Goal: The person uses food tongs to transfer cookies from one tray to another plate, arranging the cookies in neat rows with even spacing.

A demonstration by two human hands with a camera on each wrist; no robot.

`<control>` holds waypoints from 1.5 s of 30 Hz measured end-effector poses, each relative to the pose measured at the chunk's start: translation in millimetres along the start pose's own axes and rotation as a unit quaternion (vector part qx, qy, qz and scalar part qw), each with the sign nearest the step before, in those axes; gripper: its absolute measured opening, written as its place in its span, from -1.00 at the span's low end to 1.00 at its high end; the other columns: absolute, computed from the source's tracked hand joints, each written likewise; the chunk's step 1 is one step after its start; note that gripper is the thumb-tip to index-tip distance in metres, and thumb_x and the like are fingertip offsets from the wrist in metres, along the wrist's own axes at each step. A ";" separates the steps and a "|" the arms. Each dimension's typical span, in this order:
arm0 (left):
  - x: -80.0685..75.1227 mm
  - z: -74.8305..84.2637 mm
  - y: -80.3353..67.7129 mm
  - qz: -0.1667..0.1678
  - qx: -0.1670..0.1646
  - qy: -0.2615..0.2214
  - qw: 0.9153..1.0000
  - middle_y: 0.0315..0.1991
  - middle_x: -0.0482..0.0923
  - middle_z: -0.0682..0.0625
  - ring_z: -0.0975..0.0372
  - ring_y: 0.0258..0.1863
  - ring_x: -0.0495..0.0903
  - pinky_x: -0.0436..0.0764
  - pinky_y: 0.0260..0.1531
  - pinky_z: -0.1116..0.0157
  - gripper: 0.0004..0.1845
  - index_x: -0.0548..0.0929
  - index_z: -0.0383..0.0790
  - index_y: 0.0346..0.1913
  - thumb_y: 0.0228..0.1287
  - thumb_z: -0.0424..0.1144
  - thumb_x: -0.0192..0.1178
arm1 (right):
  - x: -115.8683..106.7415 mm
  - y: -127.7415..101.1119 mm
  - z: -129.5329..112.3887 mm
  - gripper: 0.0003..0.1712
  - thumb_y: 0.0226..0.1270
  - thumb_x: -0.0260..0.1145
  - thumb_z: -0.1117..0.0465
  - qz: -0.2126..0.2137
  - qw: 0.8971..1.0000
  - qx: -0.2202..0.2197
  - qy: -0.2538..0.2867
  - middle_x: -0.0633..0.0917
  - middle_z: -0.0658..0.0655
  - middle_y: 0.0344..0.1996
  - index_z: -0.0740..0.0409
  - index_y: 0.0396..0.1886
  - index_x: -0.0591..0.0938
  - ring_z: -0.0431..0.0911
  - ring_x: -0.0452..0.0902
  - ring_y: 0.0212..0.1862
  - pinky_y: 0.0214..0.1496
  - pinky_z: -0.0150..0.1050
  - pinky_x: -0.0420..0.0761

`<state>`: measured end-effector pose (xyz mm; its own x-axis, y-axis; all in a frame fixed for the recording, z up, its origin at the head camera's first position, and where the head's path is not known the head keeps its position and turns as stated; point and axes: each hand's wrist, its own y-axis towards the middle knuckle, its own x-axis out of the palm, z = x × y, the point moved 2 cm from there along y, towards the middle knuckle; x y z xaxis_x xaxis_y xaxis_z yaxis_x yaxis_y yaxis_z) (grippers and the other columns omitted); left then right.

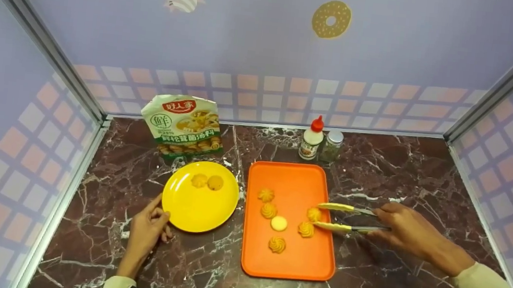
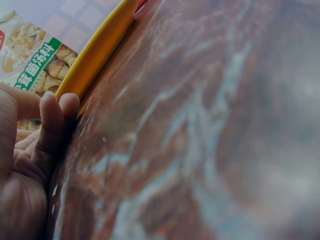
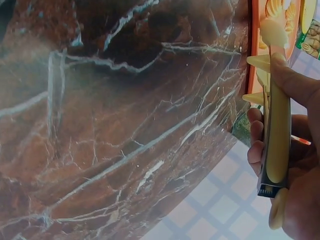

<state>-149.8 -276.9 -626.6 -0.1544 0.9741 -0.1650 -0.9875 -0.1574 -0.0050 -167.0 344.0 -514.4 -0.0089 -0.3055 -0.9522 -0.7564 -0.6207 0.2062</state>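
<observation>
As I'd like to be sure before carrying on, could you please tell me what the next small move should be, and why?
Probably a gentle squeeze of the yellow-tipped tongs: the right hand holds them, with their tips on either side of a swirled cookie on the orange tray, while the left hand holds the yellow plate by its rim.

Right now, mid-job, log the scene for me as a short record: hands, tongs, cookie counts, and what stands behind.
left hand: holds plate by its rim
right hand: holds tongs
tongs: tips about one cookie on tray; firmness of grip unclear
plate count: two cookies
tray count: six, including the one at the tongs
behind plate: pouch
behind tray: bottle, jar
</observation>
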 end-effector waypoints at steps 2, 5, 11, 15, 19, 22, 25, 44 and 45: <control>-0.3 0.5 -0.3 -0.001 0.000 0.004 1.000 -0.30 0.64 -0.32 0.15 -0.67 0.64 0.67 -0.73 0.30 -0.34 0.32 -0.42 0.68 0.63 -0.48 0.23 | -1.2 3.1 0.9 -0.65 0.18 0.76 0.16 -0.001 1.000 -0.007 -0.001 0.69 0.01 -0.25 0.12 -0.11 0.80 -0.22 0.57 -0.31 -0.34 -0.18 0.74; -0.6 0.4 -0.4 0.000 0.000 0.009 1.000 -0.31 0.64 -0.32 0.15 -0.68 0.63 0.67 -0.72 0.30 -0.33 0.32 -0.42 0.68 0.62 -0.47 0.24 | -3.0 7.5 1.7 -0.66 0.18 0.75 0.14 -0.002 1.000 -0.015 -0.006 0.66 -0.02 -0.27 0.08 -0.14 0.79 -0.23 0.55 -0.34 -0.38 -0.19 0.71; -0.1 -0.6 -0.2 0.000 -0.002 0.010 1.000 -0.31 0.63 -0.32 0.15 -0.67 0.64 0.67 -0.72 0.30 -0.33 0.32 -0.41 0.68 0.62 -0.47 0.24 | -6.6 14.9 2.5 -0.70 0.23 0.72 0.12 -0.025 0.999 -0.021 -0.010 0.73 0.07 -0.20 0.06 -0.14 0.79 -0.13 0.65 -0.30 -0.31 -0.14 0.81; -0.1 -1.4 -0.5 0.003 -0.002 0.014 1.000 -0.33 0.63 -0.29 0.15 -0.68 0.63 0.67 -0.73 0.30 -0.33 0.32 -0.42 0.68 0.62 -0.48 0.24 | -7.7 19.7 2.5 -0.71 0.24 0.72 0.11 -0.029 0.999 -0.034 -0.018 0.73 0.09 -0.21 0.05 -0.15 0.79 -0.11 0.64 -0.29 -0.31 -0.09 0.79; 1.0 -1.7 -0.5 0.008 -0.002 0.013 1.000 -0.35 0.63 -0.27 0.14 -0.69 0.63 0.66 -0.75 0.30 -0.32 0.31 -0.43 0.68 0.60 -0.50 0.24 | -7.4 22.0 1.5 -0.71 0.23 0.73 0.11 -0.023 0.999 -0.043 -0.025 0.70 0.07 -0.27 0.04 -0.22 0.75 -0.12 0.60 -0.33 -0.38 -0.11 0.74; 1.8 -1.4 -0.3 0.011 -0.003 0.009 1.000 -0.35 0.64 -0.25 0.13 -0.69 0.63 0.66 -0.75 0.30 -0.32 0.31 -0.44 0.67 0.60 -0.50 0.23 | -6.9 22.7 0.4 -0.71 0.22 0.73 0.12 -0.022 0.999 -0.039 -0.026 0.68 0.06 -0.30 0.03 -0.26 0.73 -0.13 0.58 -0.35 -0.41 -0.13 0.71; 2.1 -0.9 0.1 0.010 -0.006 0.009 1.000 -0.33 0.63 -0.25 0.14 -0.68 0.64 0.66 -0.75 0.29 -0.32 0.30 -0.43 0.68 0.60 -0.50 0.22 | -5.9 22.5 -0.3 -0.71 0.23 0.73 0.12 -0.026 0.999 -0.031 -0.023 0.68 0.04 -0.32 0.03 -0.29 0.72 -0.14 0.56 -0.37 -0.42 -0.14 0.69; 0.2 0.8 0.4 0.003 -0.012 0.015 1.000 -0.32 0.66 -0.29 0.14 -0.68 0.64 0.69 -0.72 0.27 -0.31 0.31 -0.42 0.68 0.61 -0.47 0.25 | 0.5 25.6 -9.2 -0.62 0.28 0.71 0.12 -0.055 0.998 0.038 -0.005 0.62 0.02 -0.39 -0.02 -0.45 0.60 -0.22 0.39 -0.50 -0.53 -0.25 0.49; 0.6 1.3 0.3 0.003 -0.011 0.015 1.000 -0.32 0.66 -0.29 0.14 -0.68 0.64 0.69 -0.72 0.28 -0.31 0.31 -0.43 0.68 0.60 -0.48 0.25 | 1.1 25.3 -9.7 -0.62 0.28 0.71 0.12 -0.055 0.998 0.041 -0.005 0.62 0.01 -0.38 -0.03 -0.45 0.60 -0.23 0.38 -0.50 -0.54 -0.26 0.48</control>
<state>-150.3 -276.1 -625.4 -0.1600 0.9679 -0.1939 -0.9854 -0.1682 -0.0261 -179.9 320.9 -508.1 0.0706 -0.2320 -0.9701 -0.8041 -0.5887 0.0823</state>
